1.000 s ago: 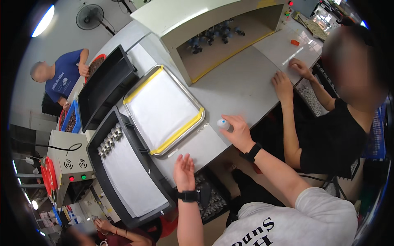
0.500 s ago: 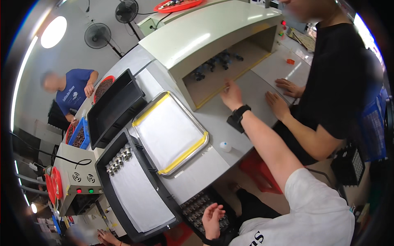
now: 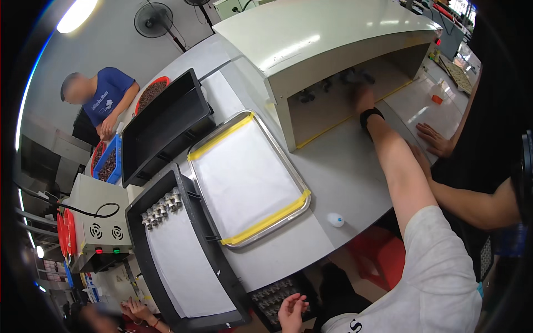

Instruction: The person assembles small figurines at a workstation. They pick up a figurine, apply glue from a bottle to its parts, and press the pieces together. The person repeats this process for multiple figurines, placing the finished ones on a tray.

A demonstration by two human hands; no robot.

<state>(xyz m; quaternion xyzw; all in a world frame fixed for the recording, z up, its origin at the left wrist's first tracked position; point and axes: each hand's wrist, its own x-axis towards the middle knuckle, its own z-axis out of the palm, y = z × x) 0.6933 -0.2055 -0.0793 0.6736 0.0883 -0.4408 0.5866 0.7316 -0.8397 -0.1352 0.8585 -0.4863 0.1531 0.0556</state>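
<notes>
My right arm, with a black wristband, reaches into the opening of a cream-coloured housing point(image 3: 338, 41). Inside it my right hand point(image 3: 365, 99) is smeared by motion and its fingers cannot be made out. Close beside that hand, several small dark parts point(image 3: 306, 96) lie in the shade on the housing's floor. My left hand point(image 3: 292, 312) is low in the view, fingers loosely curled and apart, with nothing visible in them. It hovers by a black tray point(image 3: 256, 296) of small metallic parts below the table edge.
A paper-lined metal tray point(image 3: 252, 186) with yellow tape lies on the table. Left of it are a black bin point(image 3: 186, 222) with white paper and several metallic parts, and another black bin point(image 3: 164, 130). A small white bottle point(image 3: 335, 220) stands near the edge. A co-worker's hand point(image 3: 435, 140) rests at right.
My right hand has moved from the housing's front edge deeper into its opening, toward the dark parts. The view has shifted. My left hand stays low by the black tray.
</notes>
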